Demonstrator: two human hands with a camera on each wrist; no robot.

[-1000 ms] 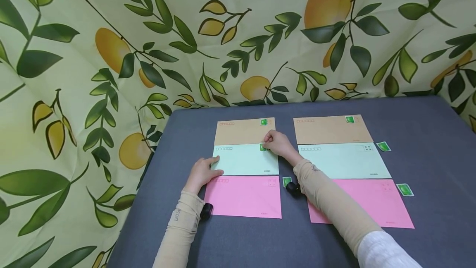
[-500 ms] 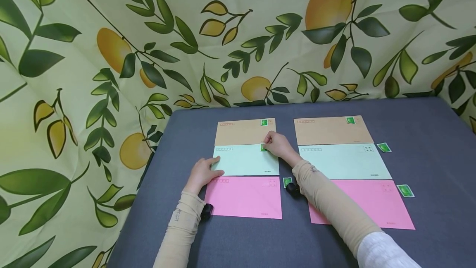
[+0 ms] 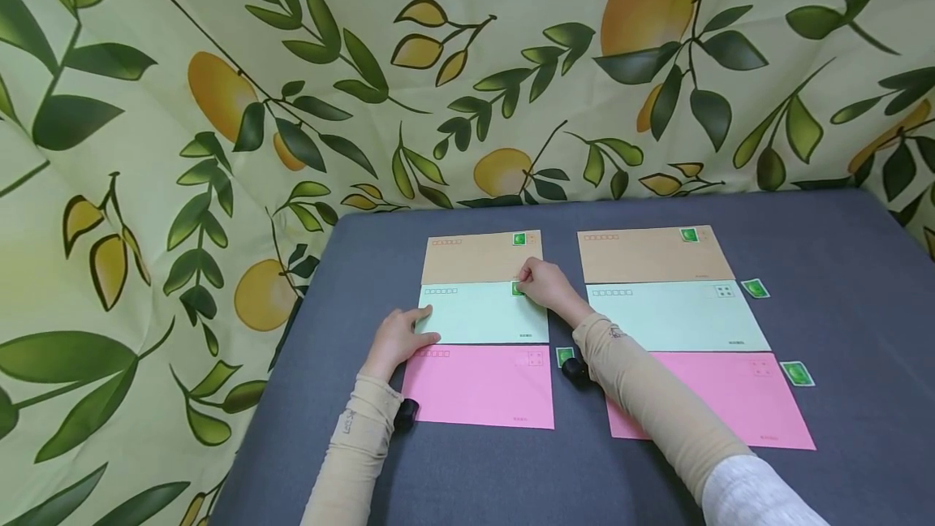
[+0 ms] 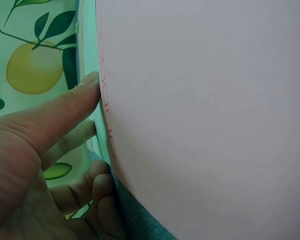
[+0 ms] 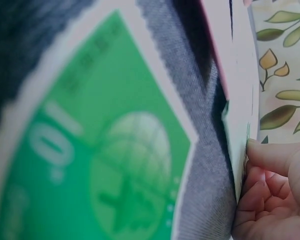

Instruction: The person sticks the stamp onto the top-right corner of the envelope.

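a pale mint-green, rectangular paper envelope (image 3: 475, 319) is lying flat, with the person's left hand (image 3: 397, 341) resting at its left edge, fingers relaxed and grasping nothing, the thumb pointing along its lower left corner. at its upper right corner the right hand (image 3: 548, 284) is pinching a small green-and-white, square paper stamp (image 3: 515, 289) between thumb and finger, and the stamp is lying over that corner. a bright pink, rectangular paper envelope (image 3: 478, 396) is adjoining the mint one's near edge, and a tan, rectangular paper envelope (image 3: 467, 262) is adjoining its far edge, bearing a green stamp of its own (image 3: 519, 239). a loose green stamp (image 3: 566, 356) is lying just off the mint envelope's lower right corner, beside the right wrist's black camera (image 3: 577, 372). farther to the mint envelope's right, a second column of tan (image 3: 643, 258), mint (image 3: 672, 319) and pink (image 3: 730, 404) envelopes is lying, with two more loose stamps (image 3: 756, 289) sitting beyond that column's right side. a dark blue-grey cloth (image 3: 855, 461) is spreading beneath the mint envelope, and a white, leaf-and-fruit-printed fabric (image 3: 292, 128) is hanging behind it.
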